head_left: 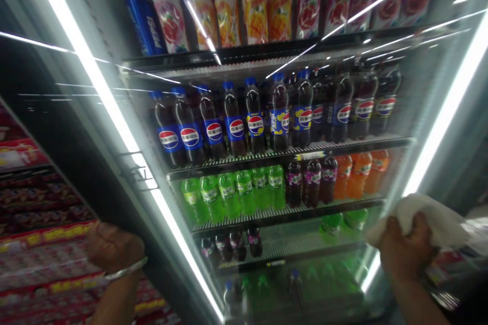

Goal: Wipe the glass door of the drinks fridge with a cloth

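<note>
1. Right hand (406, 246) bunched around a white cloth (417, 219), pressing it against a drinks cooler's glass door (290, 244);
2. left hand (114, 248) curled shut beside the door's black frame (163, 274);
3. Pepsi bottles (236, 122) stand shelved behind the glass.

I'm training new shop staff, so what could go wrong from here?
The white cloth in the right hand may leave streaks or lint on the glass door. The metal bangle by the left hand could knock or scratch the dark door frame beside it.
</note>
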Demonstrator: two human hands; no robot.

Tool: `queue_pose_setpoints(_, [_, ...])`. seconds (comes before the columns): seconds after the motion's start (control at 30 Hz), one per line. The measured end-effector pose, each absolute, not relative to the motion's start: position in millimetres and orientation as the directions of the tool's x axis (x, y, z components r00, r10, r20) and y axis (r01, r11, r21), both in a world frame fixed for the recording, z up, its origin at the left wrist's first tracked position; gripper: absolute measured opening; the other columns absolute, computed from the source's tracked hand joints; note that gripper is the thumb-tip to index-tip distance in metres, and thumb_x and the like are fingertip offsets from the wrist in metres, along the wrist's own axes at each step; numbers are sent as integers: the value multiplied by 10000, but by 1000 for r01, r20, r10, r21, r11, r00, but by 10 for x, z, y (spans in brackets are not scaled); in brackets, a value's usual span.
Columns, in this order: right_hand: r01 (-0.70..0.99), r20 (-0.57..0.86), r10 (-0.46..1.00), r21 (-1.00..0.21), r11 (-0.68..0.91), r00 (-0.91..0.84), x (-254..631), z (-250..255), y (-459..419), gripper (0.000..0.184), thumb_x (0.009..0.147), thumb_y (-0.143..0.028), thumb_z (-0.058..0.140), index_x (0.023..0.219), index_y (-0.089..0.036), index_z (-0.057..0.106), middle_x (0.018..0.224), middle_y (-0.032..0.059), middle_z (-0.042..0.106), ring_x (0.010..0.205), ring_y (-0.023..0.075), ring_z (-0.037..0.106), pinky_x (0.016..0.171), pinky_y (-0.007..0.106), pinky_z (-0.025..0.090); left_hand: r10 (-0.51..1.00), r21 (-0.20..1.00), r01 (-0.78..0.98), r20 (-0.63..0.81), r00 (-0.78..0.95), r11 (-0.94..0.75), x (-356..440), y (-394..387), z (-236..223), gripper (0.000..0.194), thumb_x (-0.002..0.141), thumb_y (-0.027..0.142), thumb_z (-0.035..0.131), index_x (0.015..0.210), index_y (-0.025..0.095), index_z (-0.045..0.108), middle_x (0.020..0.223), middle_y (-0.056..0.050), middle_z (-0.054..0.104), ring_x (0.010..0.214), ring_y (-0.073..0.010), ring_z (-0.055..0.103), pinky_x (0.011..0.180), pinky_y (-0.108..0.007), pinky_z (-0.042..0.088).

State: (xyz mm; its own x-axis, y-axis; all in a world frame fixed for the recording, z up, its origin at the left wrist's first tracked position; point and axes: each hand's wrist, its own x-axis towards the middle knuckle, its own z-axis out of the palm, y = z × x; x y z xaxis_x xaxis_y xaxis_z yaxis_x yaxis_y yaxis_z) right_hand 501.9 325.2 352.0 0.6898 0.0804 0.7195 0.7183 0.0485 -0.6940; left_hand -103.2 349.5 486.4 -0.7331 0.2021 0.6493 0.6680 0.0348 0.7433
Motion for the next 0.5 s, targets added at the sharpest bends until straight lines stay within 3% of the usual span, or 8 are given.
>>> queue_pose_setpoints(0.07, [704, 711, 84, -703, 99, 698, 4751, 3615, 3185, 772, 810, -594, 636, 1350, -43, 634, 1259, 274, 604, 1173, 519, 568, 1018, 692, 446, 148, 730, 680, 666, -731, 75, -1074, 3525, 4830, 160, 859, 370, 327, 829, 256, 435, 767, -8, 394, 753, -264, 477, 850, -507, 469])
queue_pose_setpoints(0.2, [768, 798, 125, -602, 221, 590, 4290, 3742, 3088, 736, 924, -630, 611, 1380, -52, 607, 1332, 262, 563, 1256, 471, 529, 1068, 689, 415, 124, 700, 712, 703, -700, 50, -1089, 3545, 4804, 174, 852, 357, 327, 837, 239, 454, 775, -16, 413, 746, -241, 464, 793, -451, 479])
queue_pose_setpoints(0.37, [830, 883, 140, -470, 301, 449, 3896, 3776, 3037, 580, 1005, -516, 615, 1393, -87, 592, 1368, 234, 546, 1307, 401, 510, 1116, 590, 411, 150, 716, 697, 685, -713, 48, -1073, 3538, 4802, 315, 866, 354, 336, 928, 167, 581, 791, -62, 498, 778, -276, 526, 794, -468, 485])
queue_pose_setpoints(0.5, [844, 926, 160, -379, 380, 343, 3621, 3793, 3005, 470, 1017, -379, 629, 1391, -99, 585, 1375, 214, 543, 1324, 351, 500, 1136, 506, 402, 187, 732, 680, 661, -727, 54, -1068, 3540, 4808, 395, 897, 355, 318, 1018, 132, 620, 882, -128, 606, 896, -321, 607, 894, -500, 498])
